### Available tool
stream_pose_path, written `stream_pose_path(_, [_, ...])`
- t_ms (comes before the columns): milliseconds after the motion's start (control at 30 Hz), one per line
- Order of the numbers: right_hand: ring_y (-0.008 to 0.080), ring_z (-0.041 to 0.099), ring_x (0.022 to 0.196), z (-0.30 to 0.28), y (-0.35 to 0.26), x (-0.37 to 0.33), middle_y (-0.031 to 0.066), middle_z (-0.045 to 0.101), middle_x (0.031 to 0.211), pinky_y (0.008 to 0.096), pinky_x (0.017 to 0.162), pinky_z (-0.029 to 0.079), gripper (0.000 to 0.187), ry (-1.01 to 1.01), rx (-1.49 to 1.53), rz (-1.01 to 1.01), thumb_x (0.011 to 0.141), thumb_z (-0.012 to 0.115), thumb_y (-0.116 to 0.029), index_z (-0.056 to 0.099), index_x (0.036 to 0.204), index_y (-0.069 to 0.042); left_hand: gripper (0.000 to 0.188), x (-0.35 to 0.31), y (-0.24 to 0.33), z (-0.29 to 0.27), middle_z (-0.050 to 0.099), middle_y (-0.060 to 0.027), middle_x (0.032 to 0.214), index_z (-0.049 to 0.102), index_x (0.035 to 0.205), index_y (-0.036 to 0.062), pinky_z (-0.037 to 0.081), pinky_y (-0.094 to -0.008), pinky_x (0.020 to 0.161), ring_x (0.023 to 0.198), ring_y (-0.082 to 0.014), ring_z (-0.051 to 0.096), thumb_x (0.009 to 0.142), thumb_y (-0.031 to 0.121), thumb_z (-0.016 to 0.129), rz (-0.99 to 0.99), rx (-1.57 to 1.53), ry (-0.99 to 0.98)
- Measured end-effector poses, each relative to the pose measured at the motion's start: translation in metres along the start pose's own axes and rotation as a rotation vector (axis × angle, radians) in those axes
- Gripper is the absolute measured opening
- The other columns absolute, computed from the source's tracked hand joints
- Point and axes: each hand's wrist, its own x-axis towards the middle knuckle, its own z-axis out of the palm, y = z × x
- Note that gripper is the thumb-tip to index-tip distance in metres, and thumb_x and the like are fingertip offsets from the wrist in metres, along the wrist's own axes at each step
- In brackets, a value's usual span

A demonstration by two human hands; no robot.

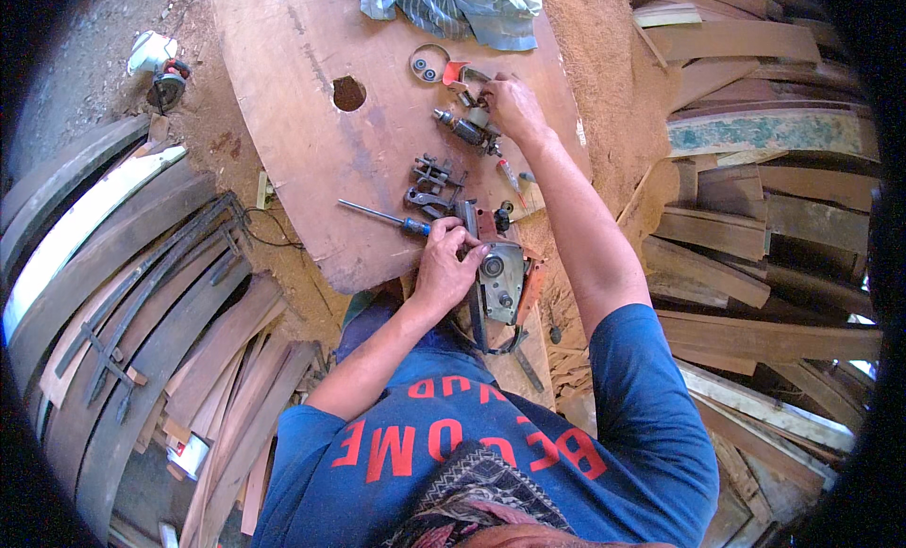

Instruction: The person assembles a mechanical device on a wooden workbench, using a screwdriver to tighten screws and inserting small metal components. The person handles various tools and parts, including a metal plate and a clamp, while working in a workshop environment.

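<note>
The left hand (447, 267), fingers bent, touches the opened power tool (502, 276) at the plywood's (293, 170) near edge, beside a blue-handled screwdriver (414, 226). The right hand (515, 110) is farther off, beside an armature (462, 128). I cannot tell whether either grips.

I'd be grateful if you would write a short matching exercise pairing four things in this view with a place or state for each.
Column one
1. Striped cloth
2. Blue-handled screwdriver
3. Left hand
4. Right hand

Column two
A. At the power tool with the grey side plate
B. Lying with its slim shaft pointing left
C. At the loose machine parts farther out
D. Crumpled at the picture's top edge

Right pairs: 1-D, 2-B, 3-A, 4-C
</note>
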Motion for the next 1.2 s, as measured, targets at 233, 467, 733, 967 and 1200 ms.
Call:
stream_pose_path(233, [0.0407, 0.071, 0.105, 0.000, 0.012, 0.002, 0.0207, 0.070, 0.107, 0.0503, 0.092, 0.057, 0.015, 0.010, -0.057, -0.103, 0.093, 0.064, -0.009, 0.074, 0.100, -0.001, 0.021, -0.001, 0.009, -0.006, 0.059, -0.0224, 0.133, 0.073, 0.100, 0.0010, 0.054, -0.0473, 0.106, 0.122, -0.0388, 0.064, 0.090, 0.017, 0.083, 0.008, 0.033, -0.010])
stream_pose_path(467, [0.0429, 0.070, 0.104, 0.004, 0.018, 0.001, 0.0224, 0.069, 0.109, 0.0522, 0.091, 0.056, 0.018, 0.055, -0.084, -0.102, 0.095, 0.062, -0.011, 0.067, 0.110, -0.001, 0.020, -0.001, 0.005, -0.003, 0.059, -0.0228, 0.131, 0.072, 0.102, 0.0024, 0.054, -0.0483, 0.106, 0.123, -0.0409, 0.063, 0.091, 0.016, 0.081, 0.034, 0.021, -0.010])
stream_pose_path(733, [0.0270, 0.073, 0.084, -0.050, -0.028, -0.066, 0.0167, 0.074, 0.091, 0.0419, 0.079, 0.058, 0.023, 0.339, 0.526, 0.212, 0.098, 0.067, -0.008, 0.069, 0.118, 0.001, 0.024, 0.000, 0.018, -0.005, 0.057, -0.0206, 0.132, 0.077, 0.114, 0.0085, 0.049, -0.0474, 0.108, 0.121, -0.0388, 0.061, 0.090, 0.011, 0.078, 0.056, 0.048, -0.018])
stream_pose_path(967, [0.0267, 0.076, 0.100, -0.064, -0.065, -0.212, 0.0150, 0.078, 0.108, 0.0374, 0.089, 0.059, 0.023, 0.021, 0.726, 0.371, 0.095, 0.075, -0.010, 0.077, 0.115, -0.002, 0.019, 0.001, 0.014, -0.003, 0.055, -0.0209, 0.134, 0.079, 0.107, 0.0073, 0.050, -0.0464, 0.107, 0.121, -0.0377, 0.062, 0.088, 0.009, 0.079, 0.080, 0.135, -0.018])
stream_pose_path(1200, [0.0348, 0.073, 0.095, -0.040, -0.083, -0.258, 0.0152, 0.076, 0.100, 0.0436, 0.086, 0.059, 0.016, 0.091, 0.629, 0.237, 0.088, 0.079, -0.006, 0.077, 0.104, -0.003, 0.018, 0.004, 0.014, -0.003, 0.055, -0.0178, 0.131, 0.081, 0.099, 0.0046, 0.056, -0.0425, 0.099, 0.120, -0.0319, 0.062, 0.087, 0.017, 0.086, 0.064, 0.143, -0.016])
